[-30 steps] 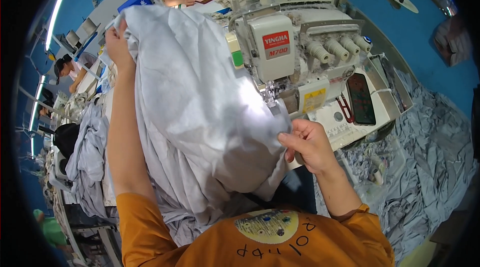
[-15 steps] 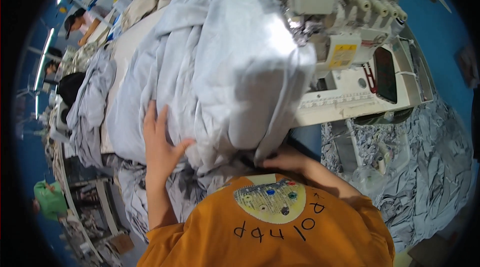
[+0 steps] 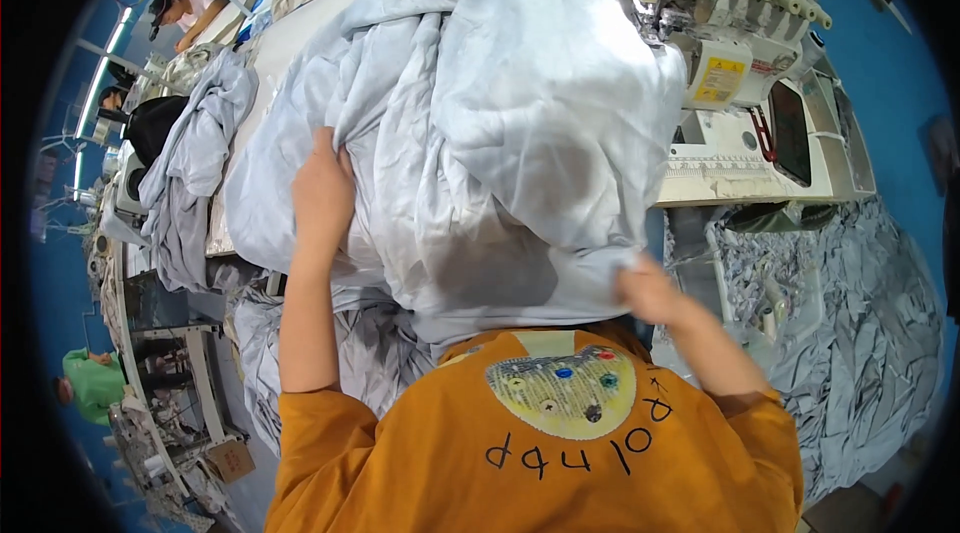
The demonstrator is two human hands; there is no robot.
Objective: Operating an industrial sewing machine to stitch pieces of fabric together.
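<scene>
A large pale grey-blue cloth [image 3: 560,63] lies bunched in folds over the table and hangs down in front of me. My left hand [image 3: 323,193] is closed on its folds at the left side, the fingertips partly sunk in the fabric. Low at the right, my right hand [image 3: 652,291] grips the near edge of the same cloth and pulls it taut; that hand is slightly blurred. A sewing machine [image 3: 690,13] stands at the back right, and the cloth reaches up to its needle area, where details are hidden.
Right of the cloth, a phone [image 3: 790,133] and red-handled snips [image 3: 764,136] lie on the machine bed. A bin of scraps [image 3: 770,273] and heaped grey fabric [image 3: 870,333] sit below. More grey cloth [image 3: 195,173] hangs at left. A co-worker [image 3: 190,8] sits at far left.
My left hand has moved up and closed on the folds. My right hand has come out from under the cloth, rightward and up, drawing its near edge out to the right.
</scene>
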